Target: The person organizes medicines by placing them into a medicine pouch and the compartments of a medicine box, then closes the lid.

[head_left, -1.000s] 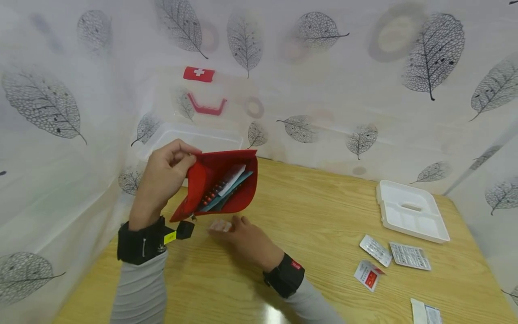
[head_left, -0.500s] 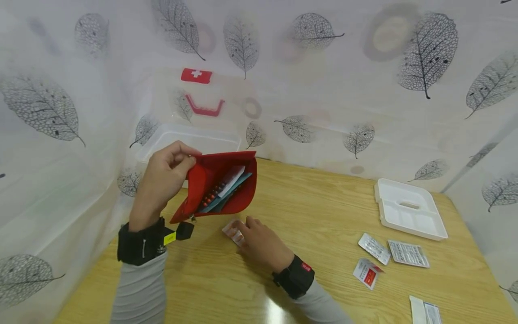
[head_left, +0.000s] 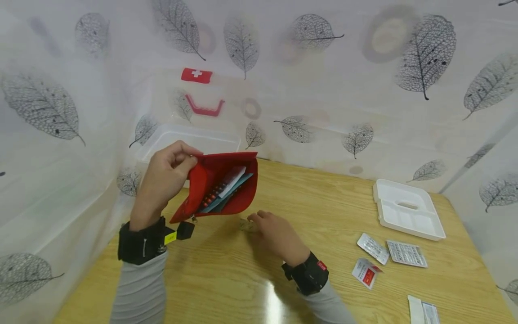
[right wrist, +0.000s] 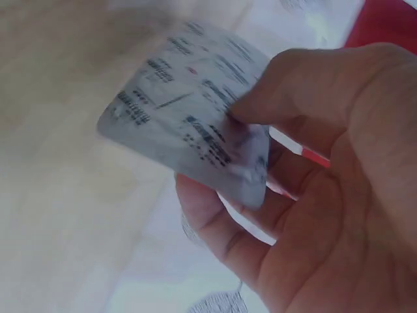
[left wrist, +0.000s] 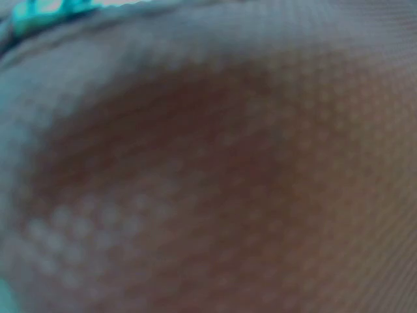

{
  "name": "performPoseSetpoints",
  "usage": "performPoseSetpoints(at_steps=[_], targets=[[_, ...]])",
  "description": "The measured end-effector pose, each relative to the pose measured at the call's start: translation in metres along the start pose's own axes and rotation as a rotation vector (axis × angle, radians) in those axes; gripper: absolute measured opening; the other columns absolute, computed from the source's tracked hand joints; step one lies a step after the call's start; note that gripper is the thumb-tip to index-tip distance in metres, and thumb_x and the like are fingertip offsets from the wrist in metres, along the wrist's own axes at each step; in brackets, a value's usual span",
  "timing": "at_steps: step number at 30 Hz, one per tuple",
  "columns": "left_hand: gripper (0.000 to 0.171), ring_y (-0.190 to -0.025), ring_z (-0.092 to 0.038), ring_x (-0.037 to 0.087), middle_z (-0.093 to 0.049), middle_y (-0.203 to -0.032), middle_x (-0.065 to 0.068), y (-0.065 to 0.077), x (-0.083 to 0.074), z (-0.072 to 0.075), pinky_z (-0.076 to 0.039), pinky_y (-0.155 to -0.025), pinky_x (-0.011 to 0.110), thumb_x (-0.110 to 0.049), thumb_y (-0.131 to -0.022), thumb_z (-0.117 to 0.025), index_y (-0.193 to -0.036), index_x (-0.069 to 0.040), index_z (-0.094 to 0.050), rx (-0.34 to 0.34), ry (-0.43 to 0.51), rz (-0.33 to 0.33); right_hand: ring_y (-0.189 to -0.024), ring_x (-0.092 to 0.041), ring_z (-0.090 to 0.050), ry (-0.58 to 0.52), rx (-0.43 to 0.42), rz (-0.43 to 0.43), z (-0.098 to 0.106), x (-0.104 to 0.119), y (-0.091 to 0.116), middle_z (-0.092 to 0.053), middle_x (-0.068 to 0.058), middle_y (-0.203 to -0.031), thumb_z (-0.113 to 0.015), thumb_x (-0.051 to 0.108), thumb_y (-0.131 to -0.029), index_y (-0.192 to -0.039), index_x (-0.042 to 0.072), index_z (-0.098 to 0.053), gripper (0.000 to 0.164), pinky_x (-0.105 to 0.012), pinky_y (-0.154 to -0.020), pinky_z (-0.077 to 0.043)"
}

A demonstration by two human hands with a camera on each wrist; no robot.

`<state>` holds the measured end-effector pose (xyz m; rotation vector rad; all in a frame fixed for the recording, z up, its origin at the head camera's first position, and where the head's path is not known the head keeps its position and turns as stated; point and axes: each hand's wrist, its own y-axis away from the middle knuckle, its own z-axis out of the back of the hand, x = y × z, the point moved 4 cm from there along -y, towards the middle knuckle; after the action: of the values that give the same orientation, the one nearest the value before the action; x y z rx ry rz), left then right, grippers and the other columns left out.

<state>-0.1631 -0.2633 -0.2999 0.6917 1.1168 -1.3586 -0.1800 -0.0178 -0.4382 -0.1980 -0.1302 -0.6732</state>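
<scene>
The hands were found apart, each one engaged with an article of its own. The left hand [head_left: 163, 175] pinched the upper left corner of a red zip pouch [head_left: 247, 193], thumb and fingers closed on the edge; the pouch was tilted, its mouth gaping towards the head camera. Inside lay a strip of red pills [head_left: 210, 196], a white packet [head_left: 234, 180] and a blue-green packet [head_left: 232, 189]. The left wrist view was too dark and blurred to add to this. The right hand [head_left: 279, 236] gripped a silver blister pack [right wrist: 176, 98] by one end, thumb upon the printed face and fingers behind it; the pack was outside the pouch, just beyond its lower right side, and clearance from the wooden table [head_left: 315, 202] could not be determined. Behind the pouch stood a white plastic box [head_left: 198, 132], with a red handle [head_left: 204, 110] and a red label with a white cross [head_left: 196, 75] above it. At the right of the table were a white compartment tray [head_left: 400, 191], two further blister packs [head_left: 372, 248] near it, a folded white-and-red card [head_left: 366, 272] just beside these, and a white-and-blue packet [head_left: 422, 311] at the lower edge of view.
</scene>
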Motion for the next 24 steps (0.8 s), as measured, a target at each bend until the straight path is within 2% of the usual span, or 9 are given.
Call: performPoseSetpoints(at_steps=[7, 12, 15, 17, 21, 24], targets=[[0.020, -0.088, -0.071, 0.023, -0.075, -0.101, 0.012, 0.000, 0.000, -0.001, -0.059, -0.076, 0.030, -0.014, -0.104, -0.051, -0.116, -0.007, -0.065, 0.012, 0.009, 0.007, -0.076, -0.016, -0.063, -0.110, -0.066, -0.038, 0.046, -0.010, 0.013, -0.066, 0.001, -0.091, -0.065, -0.004, -0.088, -0.104, 0.014, -0.072, 0.025, -0.028, -0.062, -0.050], [0.021, -0.089, -0.070, 0.024, -0.075, -0.100, 0.014, -0.001, 0.000, -0.006, -0.058, -0.077, 0.029, -0.015, -0.104, -0.051, -0.116, -0.005, -0.065, 0.032, 0.012, 0.000, -0.072, -0.013, -0.058, -0.102, -0.145, -0.030, 0.082, -0.008, 0.029, -0.062, 0.005, -0.082, -0.071, -0.004, -0.087, -0.098, 0.015, -0.073, 0.022, -0.029, -0.067, -0.048], [0.021, -0.091, -0.069, 0.024, -0.075, -0.102, 0.012, -0.002, -0.001, -0.009, -0.058, -0.079, 0.030, -0.014, -0.104, -0.050, -0.116, -0.006, -0.065, 0.037, 0.003, 0.008, -0.076, -0.011, -0.060, -0.099, -0.196, -0.025, 0.101, -0.004, 0.040, -0.064, 0.007, -0.084, -0.073, -0.002, -0.087, -0.100, 0.017, -0.073, 0.023, -0.032, -0.072, -0.047], [0.021, -0.092, -0.068, 0.025, -0.075, -0.103, 0.011, -0.002, -0.001, -0.010, -0.057, -0.080, 0.030, -0.013, -0.103, -0.050, -0.116, -0.008, -0.066, 0.038, -0.004, 0.016, -0.080, -0.010, -0.061, -0.092, -0.226, -0.032, 0.110, -0.001, 0.046, -0.066, 0.009, -0.087, -0.074, -0.001, -0.087, -0.100, 0.018, -0.073, 0.023, -0.033, -0.075, -0.043], [0.021, -0.089, -0.065, 0.025, -0.075, -0.102, 0.010, -0.003, -0.001, -0.014, -0.055, -0.075, 0.031, -0.013, -0.103, -0.050, -0.116, -0.009, -0.066, 0.046, -0.028, 0.016, -0.083, -0.010, -0.061, -0.069, -0.290, -0.023, 0.123, 0.007, 0.053, -0.069, 0.009, -0.092, -0.076, 0.002, -0.087, -0.101, 0.018, -0.074, 0.022, -0.032, -0.073, -0.033], [0.021, -0.085, -0.062, 0.026, -0.075, -0.098, 0.010, -0.003, -0.002, -0.016, -0.050, -0.068, 0.031, -0.014, -0.103, -0.050, -0.115, -0.009, -0.067, 0.050, -0.048, 0.006, -0.083, -0.011, -0.060, -0.067, -0.333, 0.000, 0.128, 0.011, 0.053, -0.070, 0.008, -0.093, -0.076, 0.001, -0.087, -0.101, 0.016, -0.075, 0.020, -0.030, -0.073, -0.037]])
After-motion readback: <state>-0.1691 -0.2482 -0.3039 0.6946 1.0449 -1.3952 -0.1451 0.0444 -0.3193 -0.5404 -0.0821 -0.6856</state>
